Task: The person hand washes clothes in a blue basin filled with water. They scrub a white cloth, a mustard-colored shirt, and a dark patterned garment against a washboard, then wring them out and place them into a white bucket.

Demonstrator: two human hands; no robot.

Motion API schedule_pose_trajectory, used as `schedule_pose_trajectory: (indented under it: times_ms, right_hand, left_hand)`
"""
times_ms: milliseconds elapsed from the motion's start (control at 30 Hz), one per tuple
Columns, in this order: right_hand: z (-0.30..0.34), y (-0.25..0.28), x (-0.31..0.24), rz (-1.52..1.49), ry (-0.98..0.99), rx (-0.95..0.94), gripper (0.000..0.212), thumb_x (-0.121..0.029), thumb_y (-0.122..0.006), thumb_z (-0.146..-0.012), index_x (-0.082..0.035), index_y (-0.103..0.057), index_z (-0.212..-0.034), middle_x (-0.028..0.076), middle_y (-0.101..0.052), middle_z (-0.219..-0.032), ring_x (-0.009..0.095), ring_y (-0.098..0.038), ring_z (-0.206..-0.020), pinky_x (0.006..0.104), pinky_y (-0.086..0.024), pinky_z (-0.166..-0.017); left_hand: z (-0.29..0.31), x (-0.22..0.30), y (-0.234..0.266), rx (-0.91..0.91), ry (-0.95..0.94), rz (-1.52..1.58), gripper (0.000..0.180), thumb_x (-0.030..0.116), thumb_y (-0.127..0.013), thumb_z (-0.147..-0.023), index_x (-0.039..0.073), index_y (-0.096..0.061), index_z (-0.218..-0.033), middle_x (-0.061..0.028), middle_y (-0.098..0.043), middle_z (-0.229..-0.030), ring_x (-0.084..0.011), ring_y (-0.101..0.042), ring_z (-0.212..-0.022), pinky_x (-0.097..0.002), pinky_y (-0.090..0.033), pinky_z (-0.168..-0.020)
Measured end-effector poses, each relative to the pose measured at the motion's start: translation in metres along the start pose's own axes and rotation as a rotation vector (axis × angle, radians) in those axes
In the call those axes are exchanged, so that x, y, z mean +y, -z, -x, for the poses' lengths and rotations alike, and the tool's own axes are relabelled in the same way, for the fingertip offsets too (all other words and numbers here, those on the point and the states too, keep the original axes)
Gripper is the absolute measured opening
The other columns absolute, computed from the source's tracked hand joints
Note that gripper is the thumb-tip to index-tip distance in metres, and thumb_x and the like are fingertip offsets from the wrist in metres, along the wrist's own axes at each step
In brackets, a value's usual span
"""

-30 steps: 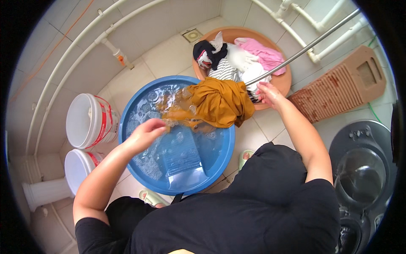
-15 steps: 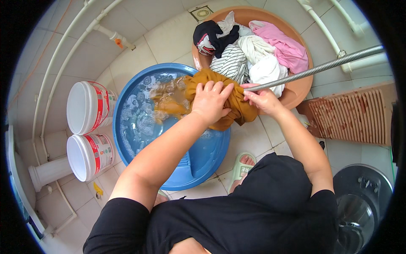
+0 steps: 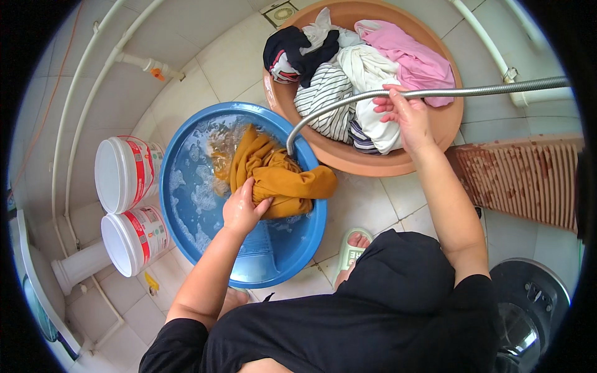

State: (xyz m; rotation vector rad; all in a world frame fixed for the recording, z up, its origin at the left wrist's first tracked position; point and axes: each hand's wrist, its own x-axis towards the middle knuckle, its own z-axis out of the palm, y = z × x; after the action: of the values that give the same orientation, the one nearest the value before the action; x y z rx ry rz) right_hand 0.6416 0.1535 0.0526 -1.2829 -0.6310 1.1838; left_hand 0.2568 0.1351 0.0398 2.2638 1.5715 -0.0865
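My left hand [image 3: 242, 210] grips the near edge of a wet, bunched mustard-coloured garment [image 3: 281, 184], thumb and fingers pinching its folds. The cloth lies in a blue tub [image 3: 318, 239] of sudsy water, and one end hangs over the right rim. My right hand [image 3: 408, 118] is raised above the brown basin, holding a flexible metal hose [image 3: 476, 91] between thumb and fingers. From there the hose curves left and down, so its end sits just inside the blue tub, beside the garment. Whether water is running from it I cannot tell.
A brown basin [image 3: 398, 165] holds white, striped, black and pink clothes [image 3: 407, 57]. Two white buckets [image 3: 115, 177] lie left of the blue tub. On the right are a ridged brown washboard slab [image 3: 516, 180] and a black bin-like container [image 3: 528, 298]. Pipes [image 3: 78, 124] run along the walls.
The garment has been lowered leftward into the blue tub, with my left hand following. My right hand has let go of the cloth and moved up and right with the hose, now bent into the tub.
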Motion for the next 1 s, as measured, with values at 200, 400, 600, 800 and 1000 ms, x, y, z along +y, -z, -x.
schedule_pose_trajectory:
  times_ms: [200,400,600,800,1000]
  right_hand:
    - [-0.014,0.033,-0.021,-0.098,0.039,0.282,0.034,-0.024,-0.053,-0.092,0.002,-0.051,-0.114,0.013,-0.064,-0.094,0.018,-0.063,-0.08,0.0255,-0.049,-0.062]
    - [-0.021,0.064,-0.018,-0.249,0.154,0.453,0.035,-0.022,-0.048,-0.094,0.0,-0.047,-0.121,0.015,-0.061,-0.104,0.022,-0.06,-0.091,0.0317,-0.05,-0.073]
    - [-0.019,0.065,-0.035,-0.388,0.283,0.415,0.038,-0.02,-0.046,-0.094,-0.004,-0.04,-0.128,0.012,-0.055,-0.115,0.022,-0.054,-0.098,0.0345,-0.044,-0.082]
    - [-0.027,0.057,-0.046,-0.295,0.343,0.377,0.043,-0.021,-0.048,-0.094,-0.008,-0.035,-0.132,0.011,-0.052,-0.121,0.022,-0.052,-0.103,0.0331,-0.044,-0.082]
    - [-0.042,0.076,-0.063,-0.16,0.465,0.513,0.042,-0.021,-0.051,-0.092,-0.006,-0.039,-0.13,0.007,-0.054,-0.121,0.016,-0.053,-0.095,0.0278,-0.043,-0.076]
  left_hand:
    - [-0.025,0.009,-0.018,-0.408,0.228,-0.005,0.07,0.055,-0.053,-0.082,0.001,-0.036,-0.123,-0.0243,-0.062,-0.102,-0.0392,-0.06,-0.094,-0.0445,-0.047,-0.081]
    - [-0.037,0.006,-0.038,-0.493,0.238,0.006,0.066,0.055,-0.05,-0.083,-0.001,-0.037,-0.115,-0.0267,-0.061,-0.102,-0.0394,-0.059,-0.097,-0.0452,-0.045,-0.085]
    - [-0.031,-0.001,-0.04,-0.469,0.213,0.041,0.07,0.059,-0.05,-0.082,0.0,-0.038,-0.116,-0.0249,-0.061,-0.105,-0.0371,-0.059,-0.1,-0.0435,-0.045,-0.086]
    - [-0.017,-0.004,-0.04,-0.406,0.183,0.112,0.069,0.059,-0.052,-0.081,0.001,-0.037,-0.115,-0.0274,-0.059,-0.107,-0.0403,-0.057,-0.101,-0.0451,-0.045,-0.087]
    - [-0.01,-0.003,-0.04,-0.393,0.212,0.132,0.076,0.058,-0.053,-0.081,0.001,-0.031,-0.127,-0.0272,-0.055,-0.115,-0.0414,-0.054,-0.105,-0.0453,-0.043,-0.089]
